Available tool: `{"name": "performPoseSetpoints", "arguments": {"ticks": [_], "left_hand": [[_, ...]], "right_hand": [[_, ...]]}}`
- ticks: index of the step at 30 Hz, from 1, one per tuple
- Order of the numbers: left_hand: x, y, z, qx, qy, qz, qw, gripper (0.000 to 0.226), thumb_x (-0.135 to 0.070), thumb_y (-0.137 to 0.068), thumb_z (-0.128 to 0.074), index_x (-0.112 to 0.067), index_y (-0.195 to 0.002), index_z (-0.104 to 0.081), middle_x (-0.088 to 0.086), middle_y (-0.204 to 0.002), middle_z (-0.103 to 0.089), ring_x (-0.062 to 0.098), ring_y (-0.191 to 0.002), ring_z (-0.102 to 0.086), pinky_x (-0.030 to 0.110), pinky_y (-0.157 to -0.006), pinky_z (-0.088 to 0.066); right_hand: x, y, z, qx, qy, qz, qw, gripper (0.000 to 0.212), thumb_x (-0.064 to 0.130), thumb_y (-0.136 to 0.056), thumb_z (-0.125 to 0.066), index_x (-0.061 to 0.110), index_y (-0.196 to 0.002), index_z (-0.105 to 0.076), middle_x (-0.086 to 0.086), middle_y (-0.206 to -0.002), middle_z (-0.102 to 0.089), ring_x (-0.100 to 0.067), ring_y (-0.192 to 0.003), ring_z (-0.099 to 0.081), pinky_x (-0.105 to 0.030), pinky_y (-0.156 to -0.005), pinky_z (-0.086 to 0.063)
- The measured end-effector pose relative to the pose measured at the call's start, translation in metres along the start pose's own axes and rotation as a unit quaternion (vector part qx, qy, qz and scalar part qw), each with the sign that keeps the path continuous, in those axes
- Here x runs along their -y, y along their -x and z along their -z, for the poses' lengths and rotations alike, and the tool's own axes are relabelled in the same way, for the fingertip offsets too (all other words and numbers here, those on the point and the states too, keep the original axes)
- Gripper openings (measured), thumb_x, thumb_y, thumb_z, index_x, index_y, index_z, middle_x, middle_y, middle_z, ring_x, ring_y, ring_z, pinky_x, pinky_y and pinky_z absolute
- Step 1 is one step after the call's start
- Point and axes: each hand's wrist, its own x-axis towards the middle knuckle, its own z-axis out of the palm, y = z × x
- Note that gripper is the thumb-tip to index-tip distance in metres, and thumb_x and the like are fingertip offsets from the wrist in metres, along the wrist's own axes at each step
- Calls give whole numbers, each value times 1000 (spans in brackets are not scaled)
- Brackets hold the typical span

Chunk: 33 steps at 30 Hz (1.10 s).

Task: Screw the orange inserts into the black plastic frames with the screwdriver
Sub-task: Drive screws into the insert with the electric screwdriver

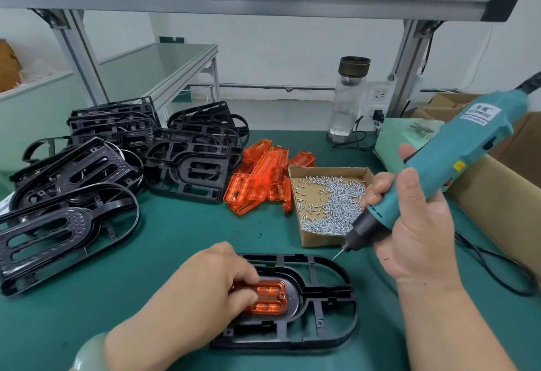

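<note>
A black plastic frame (pixel 328 306) lies flat on the green mat near the front edge. An orange insert (pixel 270 297) sits in its oval recess. My left hand (pixel 210 280) rests on the insert, fingers curled over its left half and pressing it down. My right hand (pixel 415 224) grips a teal electric screwdriver (pixel 456 162), tilted, with its bit tip just above the frame's upper right rim.
A cardboard tray of silver screws (pixel 330 201) sits behind the frame. Loose orange inserts (pixel 260 177) lie left of it. Stacked black frames (pixel 96 171) fill the left side. A glass bottle (pixel 348 98), a power unit and cardboard boxes stand at the right.
</note>
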Motion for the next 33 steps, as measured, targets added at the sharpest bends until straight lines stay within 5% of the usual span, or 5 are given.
{"name": "performPoseSetpoints", "arguments": {"ticks": [6, 10, 18, 28, 33], "left_hand": [[-32, -59, 18, -93, 35, -30, 995, 18, -34, -88, -59, -30, -103, -69, -28, -85, -57, -9, -72, -50, 2, -66, -33], [-56, -110, 8, -33, -19, -57, 998, 22, -27, -93, -53, -24, -107, -70, -2, -108, -69, 17, -100, -61, 30, -90, -49], [-75, -146, -16, 1, -242, -54, 969, 12, -29, -88, -58, -21, -94, -65, 2, -104, -63, 26, -102, -50, 36, -75, -29], [-57, -134, -4, -9, -27, -83, 996, 18, -25, -90, -59, -25, -101, -73, -2, -103, -70, 17, -94, -62, 30, -86, -50], [-47, -106, 12, -136, 277, 19, 951, 19, -12, -80, -64, -27, -70, -67, -9, -65, -68, 6, -61, -61, 17, -57, -52]], "right_hand": [[-5, 0, 2, -24, -15, -9, 1000, 36, 34, -89, -51, 15, -119, -52, 2, -60, -53, -12, -56, -47, -24, -60, -44], [-9, 2, 3, -21, -35, -17, 999, 42, 42, -92, -43, 18, -125, -49, 0, -62, -52, -14, -56, -46, -22, -61, -43], [-11, -1, 4, -15, -41, -4, 999, 33, 40, -92, -47, 31, -124, -50, 6, -68, -57, -10, -59, -51, -21, -65, -46], [-13, 4, -6, -18, -52, -17, 998, 34, 31, -84, -56, 24, -118, -53, 5, -63, -55, -9, -55, -50, -21, -62, -46], [-7, 10, -6, -11, -74, -31, 997, 27, 26, -85, -52, 20, -111, -54, 3, -60, -53, -11, -54, -49, -21, -59, -44]]}}
